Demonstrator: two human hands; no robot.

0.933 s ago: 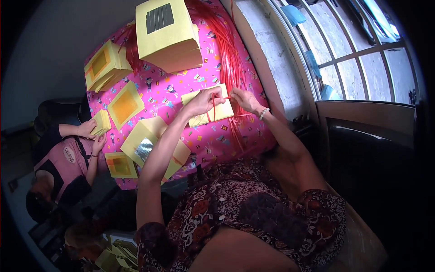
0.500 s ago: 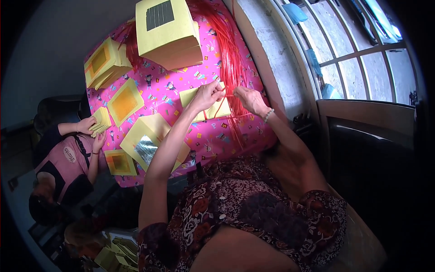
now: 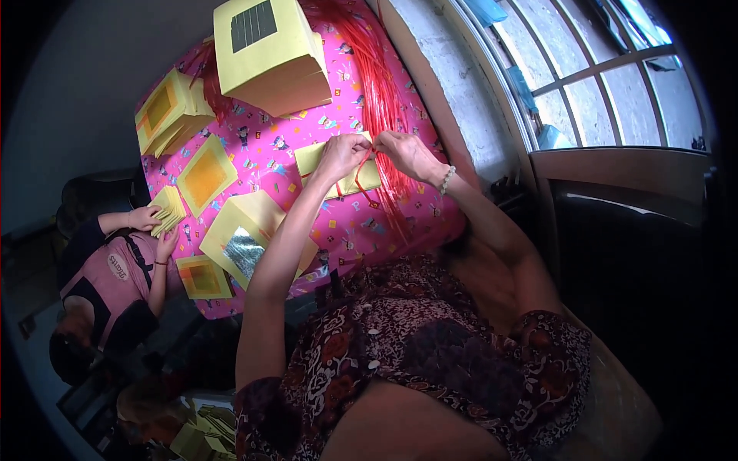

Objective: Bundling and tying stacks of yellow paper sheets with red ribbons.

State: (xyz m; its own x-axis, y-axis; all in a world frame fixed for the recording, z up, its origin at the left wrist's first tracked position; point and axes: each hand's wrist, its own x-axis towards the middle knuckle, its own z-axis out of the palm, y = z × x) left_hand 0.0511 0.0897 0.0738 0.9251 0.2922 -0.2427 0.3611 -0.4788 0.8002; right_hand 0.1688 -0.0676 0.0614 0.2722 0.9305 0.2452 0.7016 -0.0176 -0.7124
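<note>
A small bundle of yellow paper (image 3: 309, 159) lies on the pink patterned tablecloth, with red plastic string (image 3: 362, 182) running across it. Above its right part, my left hand (image 3: 343, 157) pinches the string between thumb and fingers. My right hand (image 3: 410, 157), with a beaded bracelet at the wrist, is closed on the string close beside the left. Where the fingertips meet, the string is mostly hidden. Long loose red strands (image 3: 377, 92) run down the table behind and under my right hand.
A tall stack of yellow paper (image 3: 269, 65) stands at the back, a smaller stack (image 3: 175, 113) to its left. Flat yellow sheets (image 3: 207, 175) lie at left. A co-worker in a pink apron (image 3: 123, 269) holds a yellow paper wad. A windowsill (image 3: 469, 100) borders the right.
My hands have come together, the right one moving left toward the left one, drawing the string in between them. The view has shifted slightly.
</note>
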